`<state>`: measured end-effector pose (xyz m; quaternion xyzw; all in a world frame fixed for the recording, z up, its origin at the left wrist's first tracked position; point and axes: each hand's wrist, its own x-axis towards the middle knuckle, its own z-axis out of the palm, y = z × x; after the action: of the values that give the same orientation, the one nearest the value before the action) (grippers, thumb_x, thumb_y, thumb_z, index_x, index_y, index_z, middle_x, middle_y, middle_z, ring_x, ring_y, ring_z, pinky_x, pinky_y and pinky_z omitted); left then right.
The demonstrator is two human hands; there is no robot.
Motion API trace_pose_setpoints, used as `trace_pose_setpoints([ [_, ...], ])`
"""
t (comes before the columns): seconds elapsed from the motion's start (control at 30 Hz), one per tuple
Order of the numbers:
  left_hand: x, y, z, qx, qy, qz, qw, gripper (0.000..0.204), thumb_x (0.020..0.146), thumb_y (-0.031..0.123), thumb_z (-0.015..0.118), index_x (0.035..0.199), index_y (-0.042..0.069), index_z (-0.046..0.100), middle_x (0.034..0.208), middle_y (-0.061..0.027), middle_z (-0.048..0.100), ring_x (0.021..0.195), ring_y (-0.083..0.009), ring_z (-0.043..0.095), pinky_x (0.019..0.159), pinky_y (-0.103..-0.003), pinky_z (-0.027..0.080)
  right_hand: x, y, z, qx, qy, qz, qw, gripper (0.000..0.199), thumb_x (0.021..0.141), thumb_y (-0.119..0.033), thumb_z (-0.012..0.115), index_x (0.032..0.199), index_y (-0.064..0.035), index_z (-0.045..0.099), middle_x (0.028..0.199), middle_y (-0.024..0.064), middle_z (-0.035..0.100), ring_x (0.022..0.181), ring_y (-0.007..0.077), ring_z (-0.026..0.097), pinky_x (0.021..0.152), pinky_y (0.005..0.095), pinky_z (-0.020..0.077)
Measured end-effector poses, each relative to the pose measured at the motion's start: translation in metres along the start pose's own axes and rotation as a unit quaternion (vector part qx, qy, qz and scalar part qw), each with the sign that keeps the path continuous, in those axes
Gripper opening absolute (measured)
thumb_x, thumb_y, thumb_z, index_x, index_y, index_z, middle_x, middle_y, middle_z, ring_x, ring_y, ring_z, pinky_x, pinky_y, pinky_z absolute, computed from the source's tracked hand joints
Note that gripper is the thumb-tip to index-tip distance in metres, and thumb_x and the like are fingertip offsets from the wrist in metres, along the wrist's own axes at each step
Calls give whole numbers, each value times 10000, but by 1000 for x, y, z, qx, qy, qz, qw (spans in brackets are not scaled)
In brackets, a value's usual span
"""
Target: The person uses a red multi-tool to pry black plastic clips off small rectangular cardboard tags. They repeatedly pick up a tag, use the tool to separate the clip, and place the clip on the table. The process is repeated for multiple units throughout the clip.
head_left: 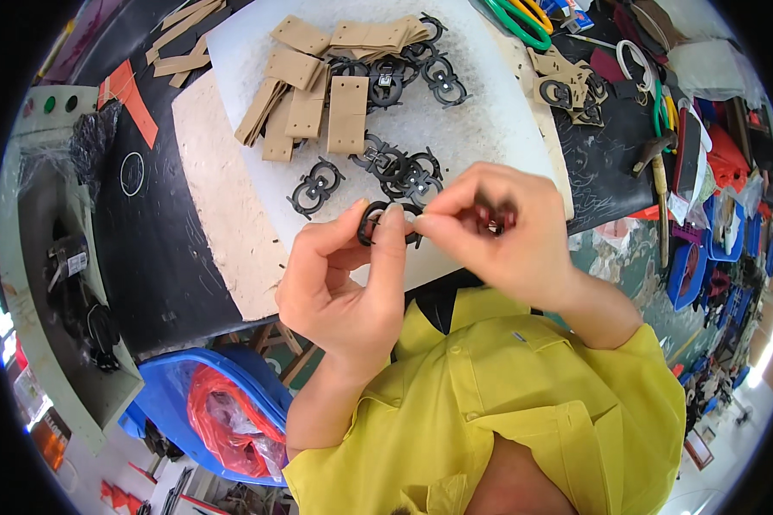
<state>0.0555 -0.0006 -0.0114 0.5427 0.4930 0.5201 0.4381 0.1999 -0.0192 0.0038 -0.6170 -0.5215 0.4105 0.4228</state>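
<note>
My left hand (343, 279) is closed on a black double-ring piece (368, 225), thumb and forefinger pressed on it. My right hand (515, 232) pinches at the right end of that piece; its fingertips hide part of it. Some small dark red and shiny bits show between its curled fingers, too blurred to name. Just beyond my hands, similar black double-ring pieces (316, 186) lie on a white sheet (481, 129), some with metal clasps in the middle. Behind them is a loose heap of tan rectangular strips (348, 116) with small punched holes.
A hammer (657, 159) lies at the table's right edge, near green-handled tools (524, 24). More tan and black pieces (567, 86) sit at back right. Orange strips (131, 107) lie at left. A blue bin (167, 378) with red plastic stands below the left front edge.
</note>
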Motion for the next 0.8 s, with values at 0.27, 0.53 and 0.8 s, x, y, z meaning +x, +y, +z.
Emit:
trace_pose_setpoints([
  [0.27,-12,0,-12,-44,24,-85,995,169,750,-89,650,873,-42,543,744,-89,611,661,-142,645,553,-210,515,-7,18,7,-192,1,-350,917,348,600,-97,789,890,3,626,785,103,615,587,173,608,466,243,481],
  [0.53,-16,-3,-18,-59,-20,-103,993,176,785,-34,641,951,-63,590,824,-106,638,739,-108,608,639,-219,501,-5,19,7,-253,-24,-430,866,384,636,-39,628,1013,33,615,877,128,615,596,175,586,489,242,487],
  [0.8,62,-4,-19,364,-73,166,914,180,726,86,706,880,22,637,777,-71,599,628,-171,551,590,-281,415,5,11,-18,-120,116,-253,953,243,718,95,654,936,-11,646,846,120,625,668,182,604,524,241,464],
])
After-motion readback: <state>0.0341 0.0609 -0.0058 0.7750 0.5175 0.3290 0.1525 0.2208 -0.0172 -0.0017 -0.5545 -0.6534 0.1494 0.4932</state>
